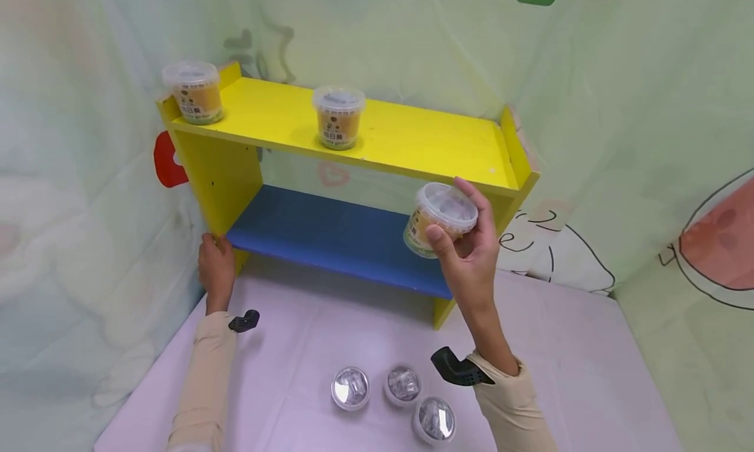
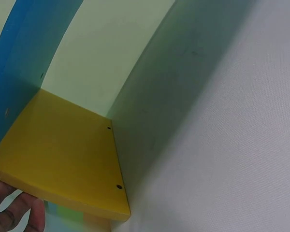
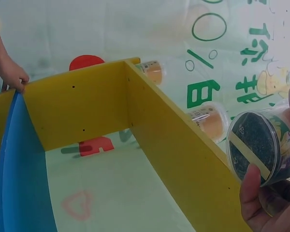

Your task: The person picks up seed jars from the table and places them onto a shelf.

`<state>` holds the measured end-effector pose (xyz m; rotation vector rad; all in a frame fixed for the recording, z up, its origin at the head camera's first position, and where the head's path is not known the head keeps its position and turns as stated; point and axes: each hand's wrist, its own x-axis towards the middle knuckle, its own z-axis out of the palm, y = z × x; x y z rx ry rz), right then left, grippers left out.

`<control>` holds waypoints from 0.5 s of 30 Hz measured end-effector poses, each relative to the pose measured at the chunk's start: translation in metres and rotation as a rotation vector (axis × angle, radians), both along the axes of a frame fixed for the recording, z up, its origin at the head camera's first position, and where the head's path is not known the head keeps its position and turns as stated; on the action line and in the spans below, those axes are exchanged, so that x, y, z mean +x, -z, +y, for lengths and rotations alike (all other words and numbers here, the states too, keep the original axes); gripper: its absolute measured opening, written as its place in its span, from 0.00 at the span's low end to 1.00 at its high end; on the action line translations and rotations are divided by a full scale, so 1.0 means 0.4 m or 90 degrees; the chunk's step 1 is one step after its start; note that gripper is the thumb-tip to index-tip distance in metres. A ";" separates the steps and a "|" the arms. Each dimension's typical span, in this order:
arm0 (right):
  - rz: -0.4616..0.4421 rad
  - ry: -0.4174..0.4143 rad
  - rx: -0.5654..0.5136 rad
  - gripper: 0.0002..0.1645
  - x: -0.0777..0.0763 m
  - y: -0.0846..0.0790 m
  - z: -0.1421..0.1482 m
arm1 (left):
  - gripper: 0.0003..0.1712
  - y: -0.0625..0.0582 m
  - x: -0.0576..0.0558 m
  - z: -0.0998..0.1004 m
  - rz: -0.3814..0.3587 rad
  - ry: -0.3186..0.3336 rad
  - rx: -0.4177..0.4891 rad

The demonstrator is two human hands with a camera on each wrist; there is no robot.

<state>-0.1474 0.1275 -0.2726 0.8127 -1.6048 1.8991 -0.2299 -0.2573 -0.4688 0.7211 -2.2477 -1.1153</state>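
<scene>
My right hand grips a clear plastic cup with a lid, thumb on one side and fingers on the other, in front of the upper board's right part. The right wrist view shows the dark bottom of this cup, with a pale strip across it. My left hand holds the front edge of the yellow and blue shelf at its left side panel, level with the blue board. Curled fingers show against that panel in the left wrist view. Some left fingertips are hidden.
Two similar lidded cups stand on the yellow top board: one at the left end, another near the middle. On the white surface in front are three more cups with silvery tops. Printed cloth hangs behind and beside the shelf.
</scene>
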 end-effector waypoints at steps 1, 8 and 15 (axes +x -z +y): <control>0.001 0.002 -0.001 0.40 0.000 -0.001 0.001 | 0.27 -0.002 -0.001 0.000 0.003 0.003 -0.001; -0.003 0.014 0.007 0.41 0.001 -0.010 0.005 | 0.28 -0.012 -0.007 0.001 -0.001 0.000 0.001; -0.012 0.016 0.012 0.41 0.001 0.002 0.000 | 0.29 -0.004 -0.001 0.003 -0.012 -0.002 0.003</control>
